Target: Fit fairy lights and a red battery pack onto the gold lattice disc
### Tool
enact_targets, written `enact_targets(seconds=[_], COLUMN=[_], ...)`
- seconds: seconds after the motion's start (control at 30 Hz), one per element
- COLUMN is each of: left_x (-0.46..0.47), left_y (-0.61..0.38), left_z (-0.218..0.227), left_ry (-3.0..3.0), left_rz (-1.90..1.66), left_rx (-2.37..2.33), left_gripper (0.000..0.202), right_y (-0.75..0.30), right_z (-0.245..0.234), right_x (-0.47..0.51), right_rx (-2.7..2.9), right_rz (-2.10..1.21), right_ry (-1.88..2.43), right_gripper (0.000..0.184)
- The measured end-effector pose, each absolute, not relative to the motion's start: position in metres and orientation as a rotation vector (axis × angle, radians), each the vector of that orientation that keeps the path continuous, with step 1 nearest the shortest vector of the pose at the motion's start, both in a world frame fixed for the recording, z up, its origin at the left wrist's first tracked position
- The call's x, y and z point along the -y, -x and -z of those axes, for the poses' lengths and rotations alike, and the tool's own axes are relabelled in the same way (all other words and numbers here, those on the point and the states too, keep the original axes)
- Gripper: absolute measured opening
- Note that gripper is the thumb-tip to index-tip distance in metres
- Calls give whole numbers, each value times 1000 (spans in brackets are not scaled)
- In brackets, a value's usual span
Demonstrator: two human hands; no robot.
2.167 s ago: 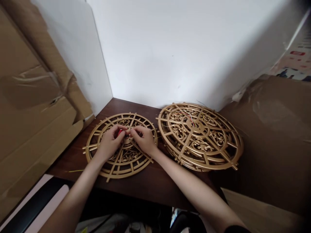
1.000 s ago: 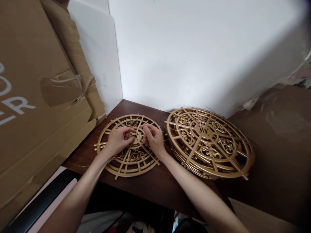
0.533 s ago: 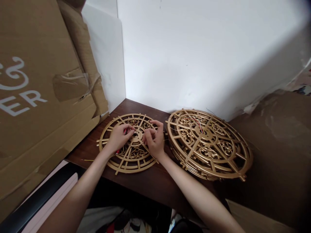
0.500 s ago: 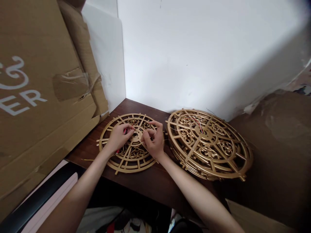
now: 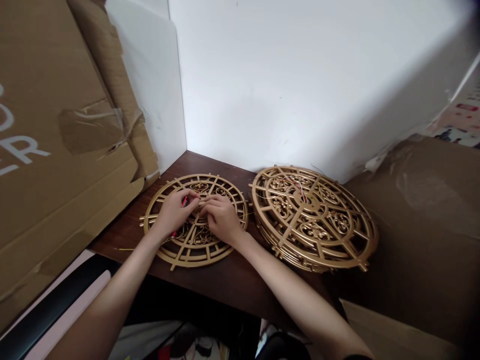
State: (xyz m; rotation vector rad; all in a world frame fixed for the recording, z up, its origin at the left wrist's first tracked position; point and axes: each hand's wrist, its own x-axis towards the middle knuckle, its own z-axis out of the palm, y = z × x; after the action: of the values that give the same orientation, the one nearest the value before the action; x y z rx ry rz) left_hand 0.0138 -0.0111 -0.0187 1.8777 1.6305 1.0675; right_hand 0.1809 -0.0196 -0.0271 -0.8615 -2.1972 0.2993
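Note:
A round gold openwork frame (image 5: 210, 253) with scrollwork panels lies flat on the dark wood table. Over its centre, my left hand (image 5: 174, 212) is closed, thumb and forefinger pinched together. A red piece (image 5: 184, 201) shows inside its curl and another red bit (image 5: 173, 234) below the palm; their kind is unclear. My right hand (image 5: 222, 217) bends its fingers in against the left fingertips, knuckles up. Whatever lies between the fingertips is too small and covered to name. Thin yellow wire (image 5: 126, 249) sticks out past the frame's left edge.
Right of my hands stands a stack of similar gold frames (image 5: 315, 230), with red and white wires (image 5: 300, 187) on top. A large cardboard box (image 5: 93, 165) rises at the left, brown cardboard (image 5: 420, 200) at the right. A white wall (image 5: 292, 85) closes the back of the table (image 5: 210, 285).
My right hand has moved in to the left hand's fingertips, turning from a raised, spread-finger pose to curled fingers with knuckles up. The whole view has shifted slightly.

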Motion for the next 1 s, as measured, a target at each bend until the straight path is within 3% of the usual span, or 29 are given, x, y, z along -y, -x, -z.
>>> enact_targets(seconds=[0.4, 1.0], left_x=[13, 19], left_y=[-14, -15], left_z=[17, 13], left_ry=[-1856, -1865], left_rz=[-1130, -1180], left_rx=[-1591, -1439], left_gripper=[22, 17], right_y=[-179, -182], right_z=[27, 30], right_x=[23, 16], right_rx=[2216, 2139], right_rz=[-127, -327], right_ry=[1058, 1078], right_gripper=[19, 5])
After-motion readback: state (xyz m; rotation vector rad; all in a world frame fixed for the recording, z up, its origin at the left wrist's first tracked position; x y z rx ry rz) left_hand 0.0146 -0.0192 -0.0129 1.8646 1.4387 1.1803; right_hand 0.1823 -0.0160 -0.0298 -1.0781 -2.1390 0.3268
